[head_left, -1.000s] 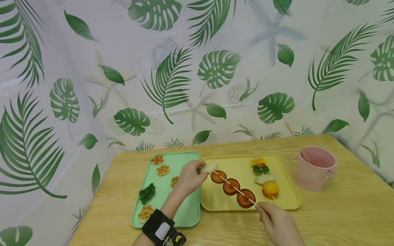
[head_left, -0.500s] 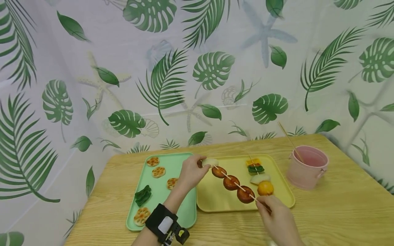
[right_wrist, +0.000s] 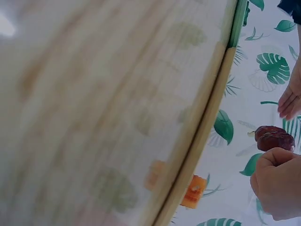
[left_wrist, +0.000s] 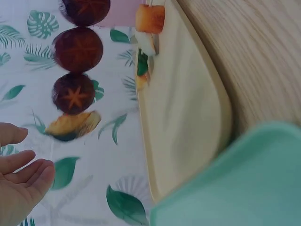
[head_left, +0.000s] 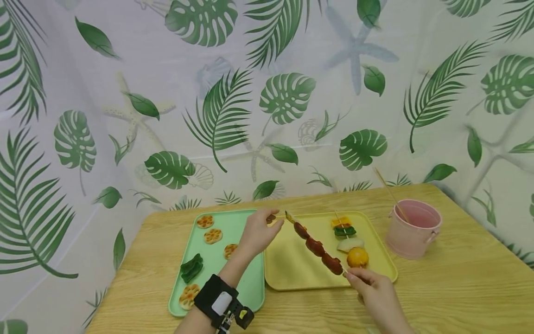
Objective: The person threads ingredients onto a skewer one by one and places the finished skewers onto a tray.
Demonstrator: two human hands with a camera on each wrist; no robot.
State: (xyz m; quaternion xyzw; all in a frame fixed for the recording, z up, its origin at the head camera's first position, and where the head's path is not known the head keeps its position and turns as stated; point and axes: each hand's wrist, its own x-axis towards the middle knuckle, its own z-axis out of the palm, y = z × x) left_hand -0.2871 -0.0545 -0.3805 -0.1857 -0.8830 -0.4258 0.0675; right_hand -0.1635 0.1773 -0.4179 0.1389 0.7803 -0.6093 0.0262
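My right hand point(head_left: 375, 292) pinches the lower end of a bamboo skewer point(head_left: 344, 270), held tilted over the yellow tray point(head_left: 288, 271). Threaded along it are three brown toy shiitake mushrooms point(head_left: 314, 247), their star-cut caps point(left_wrist: 74, 94) facing the left wrist camera. A pale yellow piece with a dark edge point(head_left: 289, 217) sits at the skewer's far end. Beside that end is my left hand point(head_left: 258, 234), fingers loosely extended; the left wrist view shows a gap between its fingertips point(left_wrist: 44, 167) and the piece. Both hands also appear in the right wrist view.
On the yellow tray lies another loaded skewer with an orange ball point(head_left: 358, 257), a pale slice and green and yellow pieces. The mint tray point(head_left: 212, 262) holds several lotus-root slices point(head_left: 213, 236) and a green leafy piece point(head_left: 192, 269). A pink bucket point(head_left: 410, 236) with a stick stands right.
My left hand has let go of the pale piece at the tip. The skewer has turned, so the mushrooms now show side-on. The head view has shifted slightly.
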